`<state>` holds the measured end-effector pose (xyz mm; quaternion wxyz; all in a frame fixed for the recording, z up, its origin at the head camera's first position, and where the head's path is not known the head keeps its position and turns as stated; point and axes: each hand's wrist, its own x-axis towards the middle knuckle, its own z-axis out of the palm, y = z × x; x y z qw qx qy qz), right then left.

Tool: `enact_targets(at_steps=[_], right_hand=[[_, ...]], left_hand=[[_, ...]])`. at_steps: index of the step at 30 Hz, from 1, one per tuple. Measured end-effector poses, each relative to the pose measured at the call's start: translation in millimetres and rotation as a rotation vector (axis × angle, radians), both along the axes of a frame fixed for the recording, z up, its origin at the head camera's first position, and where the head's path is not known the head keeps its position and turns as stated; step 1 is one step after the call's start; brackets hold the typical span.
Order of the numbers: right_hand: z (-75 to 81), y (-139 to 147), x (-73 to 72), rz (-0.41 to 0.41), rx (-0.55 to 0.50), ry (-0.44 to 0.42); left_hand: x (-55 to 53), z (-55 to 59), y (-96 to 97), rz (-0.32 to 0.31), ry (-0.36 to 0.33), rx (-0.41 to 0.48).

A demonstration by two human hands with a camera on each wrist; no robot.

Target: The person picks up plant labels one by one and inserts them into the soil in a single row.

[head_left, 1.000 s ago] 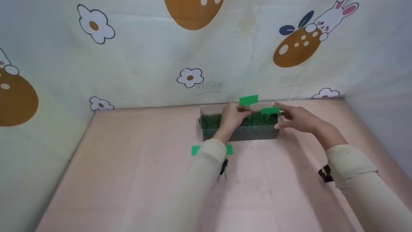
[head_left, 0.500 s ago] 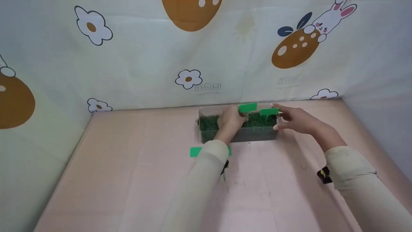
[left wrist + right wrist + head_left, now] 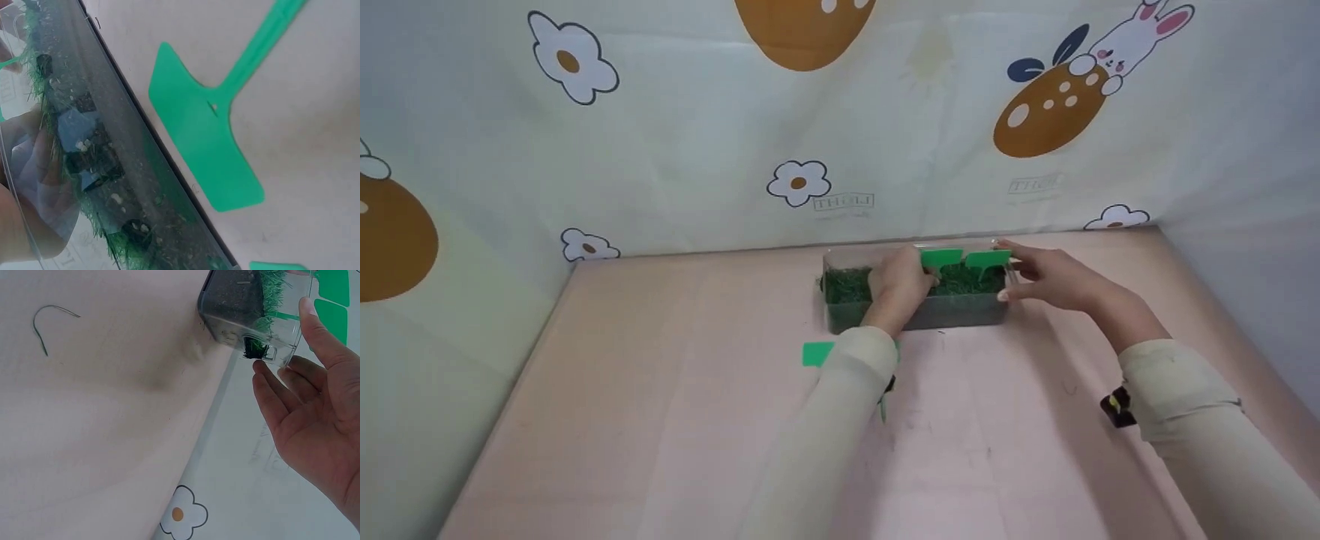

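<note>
A clear plastic planter box filled with soil and green turf stands near the back of the table. My left hand reaches into it from the front, its curled fingers pinching the stem of a T-shaped green plant label; the fingertips are mostly hidden. A second upright plant label stands in the turf just to the right. At the box's right end my right hand holds the end wall, thumb towards the near corner and fingers at the far one, as the right wrist view shows the thumb on the rim.
Under my left forearm, more green labels lie flat on the pink table; one label is close up in the left wrist view. A thin dark strand lies on the table. Behind rises a printed fabric wall.
My left hand has moved down with its plant label, which now stands lower in the turf, level with the other one. The right hand has stayed at the box's end.
</note>
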<state>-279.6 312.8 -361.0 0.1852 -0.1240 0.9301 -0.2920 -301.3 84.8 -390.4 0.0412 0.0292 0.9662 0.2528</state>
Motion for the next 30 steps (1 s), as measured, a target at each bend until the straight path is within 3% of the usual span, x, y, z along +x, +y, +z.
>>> enact_targets(at_steps=[16,30], right_hand=[[0.9,0,-0.4,0.003,0.007,0.000],[1.9,-2,-0.6,0.005,0.024,0.009]], left_hand=[[0.3,-0.6,4.0,0.014,0.005,-0.038],[1.0,9.9,-3.5,-0.027,-0.054,0.067]])
